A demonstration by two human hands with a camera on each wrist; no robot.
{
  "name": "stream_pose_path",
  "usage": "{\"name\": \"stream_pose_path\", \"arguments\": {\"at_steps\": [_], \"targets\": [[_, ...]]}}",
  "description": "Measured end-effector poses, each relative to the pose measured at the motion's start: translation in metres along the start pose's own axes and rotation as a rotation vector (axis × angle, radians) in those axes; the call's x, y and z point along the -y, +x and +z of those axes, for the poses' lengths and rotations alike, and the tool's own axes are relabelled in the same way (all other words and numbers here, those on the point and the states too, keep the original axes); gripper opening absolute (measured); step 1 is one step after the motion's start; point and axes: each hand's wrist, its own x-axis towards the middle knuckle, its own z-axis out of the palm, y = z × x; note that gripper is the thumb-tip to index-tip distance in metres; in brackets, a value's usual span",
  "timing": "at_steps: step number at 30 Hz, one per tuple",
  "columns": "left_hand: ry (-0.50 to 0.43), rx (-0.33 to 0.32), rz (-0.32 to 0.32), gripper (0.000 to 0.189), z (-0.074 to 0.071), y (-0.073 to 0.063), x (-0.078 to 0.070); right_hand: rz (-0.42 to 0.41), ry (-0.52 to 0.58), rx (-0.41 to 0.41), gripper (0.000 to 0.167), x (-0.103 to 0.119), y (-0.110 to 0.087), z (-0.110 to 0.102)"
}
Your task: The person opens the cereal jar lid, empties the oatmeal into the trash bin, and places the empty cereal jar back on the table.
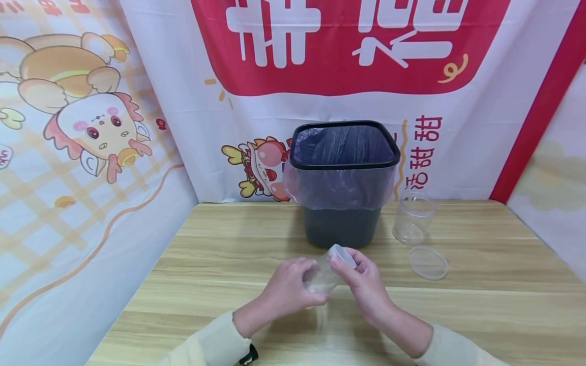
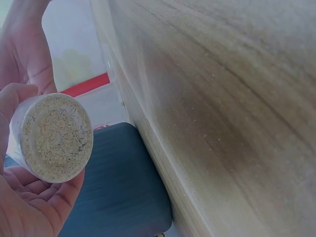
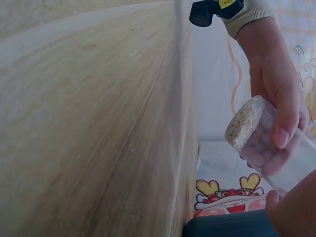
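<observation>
A transparent plastic jar point(image 1: 320, 278) is tilted above the table, its capped end toward the upper right. My left hand point(image 1: 287, 287) wraps its fingers and thumb round the jar's lower body. Beige flaky crumbs point(image 2: 58, 138) show through the jar's round base in the left wrist view. They form a layer at the base end in the right wrist view. At the other end, my right hand point(image 1: 366, 282) pinches the whitish translucent lid point(image 1: 344, 255) between thumb and fingers. The lid sits on the jar's mouth.
A dark bin point(image 1: 341, 226) with a black rim and plastic liner stands just beyond my hands. To its right stand a second transparent jar point(image 1: 407, 223) and a round transparent lid point(image 1: 428, 263) lying flat on the wooden table point(image 1: 220, 254). A printed cloth point(image 1: 256, 112) hangs behind.
</observation>
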Motion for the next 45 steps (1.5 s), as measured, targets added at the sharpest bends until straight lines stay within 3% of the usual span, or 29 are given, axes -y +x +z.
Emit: {"name": "stream_pose_path", "arguments": {"at_steps": [5,8,15,17,26,28,30,36,38,41,45], "targets": [[-0.017,0.009,-0.001,0.041,-0.001,0.000,0.000,-0.015,0.032,0.039,0.033,-0.001,-0.001,-0.004],[-0.045,0.032,-0.019,0.039,-0.003,0.000,-0.001,-0.039,0.046,0.102,0.036,0.000,-0.001,-0.007],[-0.245,0.166,-0.099,0.034,-0.010,0.000,-0.003,-0.188,0.099,0.540,0.035,-0.005,0.010,-0.032],[-0.265,0.188,-0.098,0.033,-0.010,-0.001,-0.003,-0.211,0.136,0.616,0.035,-0.006,0.011,-0.035],[-0.242,0.164,-0.111,0.032,-0.008,-0.002,-0.007,-0.231,0.240,0.701,0.045,-0.003,0.011,-0.034],[-0.235,0.151,-0.125,0.037,-0.008,-0.002,-0.008,-0.226,0.248,0.679,0.047,-0.001,0.009,-0.033],[-0.218,0.133,-0.137,0.042,-0.008,-0.001,-0.009,-0.207,0.243,0.608,0.048,0.001,0.005,-0.029],[-0.153,0.070,-0.139,0.047,-0.008,-0.001,-0.012,-0.043,0.188,0.193,0.048,0.009,-0.008,-0.010],[-0.130,0.052,-0.126,0.048,-0.008,-0.001,-0.012,0.001,0.183,0.093,0.044,0.011,-0.011,-0.004],[-0.098,0.039,-0.101,0.049,-0.006,-0.001,-0.013,0.038,0.152,0.013,0.041,0.013,-0.015,0.003],[-0.071,0.036,-0.064,0.049,-0.004,-0.001,-0.011,0.052,0.115,-0.025,0.041,0.014,-0.017,0.006]]}}
